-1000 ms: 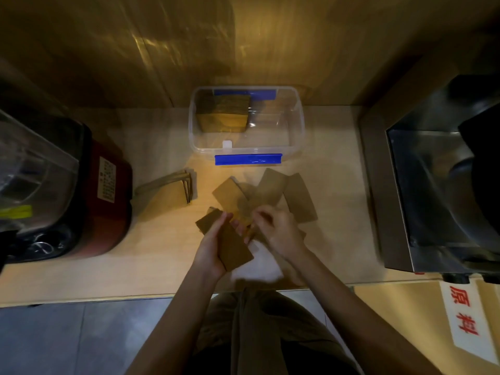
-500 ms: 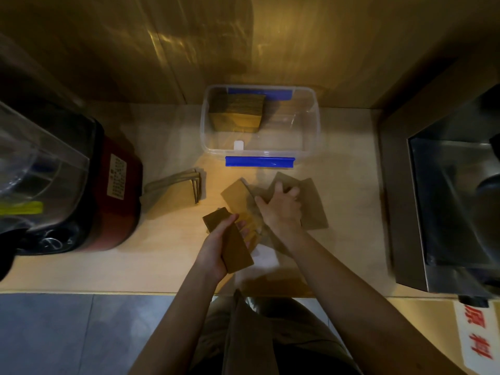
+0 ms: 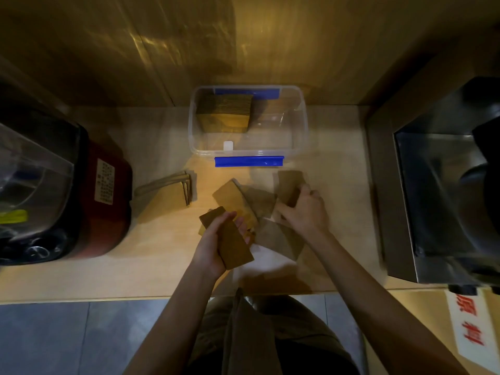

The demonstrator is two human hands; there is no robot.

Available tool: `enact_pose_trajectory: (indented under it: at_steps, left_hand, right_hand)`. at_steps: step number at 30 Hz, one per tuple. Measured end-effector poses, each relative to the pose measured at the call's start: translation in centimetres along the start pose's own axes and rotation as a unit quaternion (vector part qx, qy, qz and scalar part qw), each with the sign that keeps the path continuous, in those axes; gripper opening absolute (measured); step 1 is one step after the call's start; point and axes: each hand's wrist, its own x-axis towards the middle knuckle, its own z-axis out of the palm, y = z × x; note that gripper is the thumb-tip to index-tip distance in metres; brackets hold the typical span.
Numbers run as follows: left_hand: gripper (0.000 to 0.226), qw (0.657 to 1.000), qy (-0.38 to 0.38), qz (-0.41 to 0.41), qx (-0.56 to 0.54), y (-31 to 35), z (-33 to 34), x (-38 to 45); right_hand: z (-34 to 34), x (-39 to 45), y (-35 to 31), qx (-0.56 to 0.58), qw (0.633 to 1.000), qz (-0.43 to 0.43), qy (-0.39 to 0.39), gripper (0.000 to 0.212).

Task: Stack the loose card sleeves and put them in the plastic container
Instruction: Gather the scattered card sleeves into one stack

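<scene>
My left hand (image 3: pixel 216 244) is shut on a small stack of brown card sleeves (image 3: pixel 234 246) held above the counter's front part. My right hand (image 3: pixel 304 209) grips one loose sleeve (image 3: pixel 289 182) lying to the right of the pile. Several more loose sleeves (image 3: pixel 244 200) lie fanned on the counter between my hands. Behind them stands the clear plastic container (image 3: pixel 297 131) with blue clips. A packed stack of sleeves (image 3: pixel 224 113) stands in the container's left half; its right half holds nothing.
Another bundle of sleeves (image 3: pixel 173 192) lies on its side left of the pile. A red and black machine (image 3: pixel 81 201) fills the counter's left end. A steel appliance (image 3: pixel 438 185) stands at the right. The wooden counter (image 3: pixel 135 266) ends just below my hands.
My right hand has moved right and a little back, from the middle of the pile to the sleeve at its right edge, and has closed on it. My left hand keeps its stack.
</scene>
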Motion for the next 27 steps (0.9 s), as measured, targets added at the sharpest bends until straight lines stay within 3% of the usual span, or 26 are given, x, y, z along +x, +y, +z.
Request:
enact_pose_trajectory:
  at_steps: [11, 20, 27]
  left_hand:
    - [0.036, 1.000, -0.026, -0.002, 0.006, -1.6, -0.3, 0.7]
    - [0.041, 0.999, -0.039, 0.003, 0.007, -1.9, -0.8, 0.7]
    - [0.033, 0.999, -0.046, 0.006, -0.002, -2.0, -0.5, 0.0]
  right_hand:
    - [1.8, 0.6, 3.7, -0.113, 0.993, -0.038, 0.016, 0.058]
    - [2.8, 0.6, 4.5, -0.099, 0.992, -0.047, 0.070, 0.048]
    - [1.3, 1.4, 4.4, -0.099, 0.994, -0.020, 0.044, 0.064]
